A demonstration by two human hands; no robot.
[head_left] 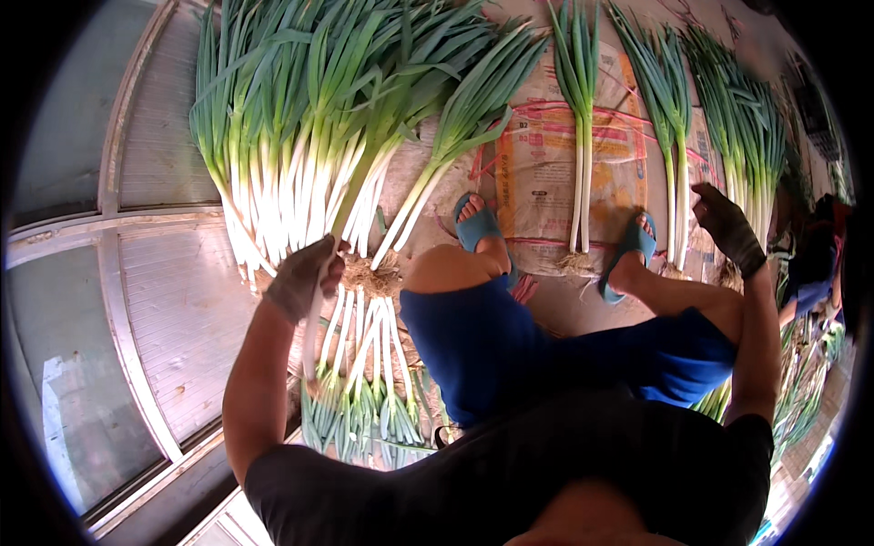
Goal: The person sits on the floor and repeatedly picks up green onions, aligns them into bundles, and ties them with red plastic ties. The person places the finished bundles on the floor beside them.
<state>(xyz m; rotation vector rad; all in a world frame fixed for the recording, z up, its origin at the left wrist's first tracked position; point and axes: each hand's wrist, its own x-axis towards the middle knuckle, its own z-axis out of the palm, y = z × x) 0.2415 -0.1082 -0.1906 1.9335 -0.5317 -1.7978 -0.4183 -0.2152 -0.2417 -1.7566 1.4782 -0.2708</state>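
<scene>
My left hand (305, 278), in a dark work glove, is closed around one long green onion (312, 341). Its white root end points down toward me, and its green top reaches over the big pile of green onions (273, 182) at the left. Just right of that hand lies a clump of brown roots (371, 273). My right hand (728, 227), also gloved, is off to the right, fingers half curled and slightly apart, with nothing visible in them. It hovers close to a small bunch of green onions (678, 191) and a thicker bunch (751, 173).
Two green onions (583, 173) lie on flattened printed sacks (537, 200) between my sandalled feet. More green onions (364, 409) lie with tops toward me at lower left. A metal-framed glazed panel (114, 227) runs along the left. Another person (815, 255) is at the far right.
</scene>
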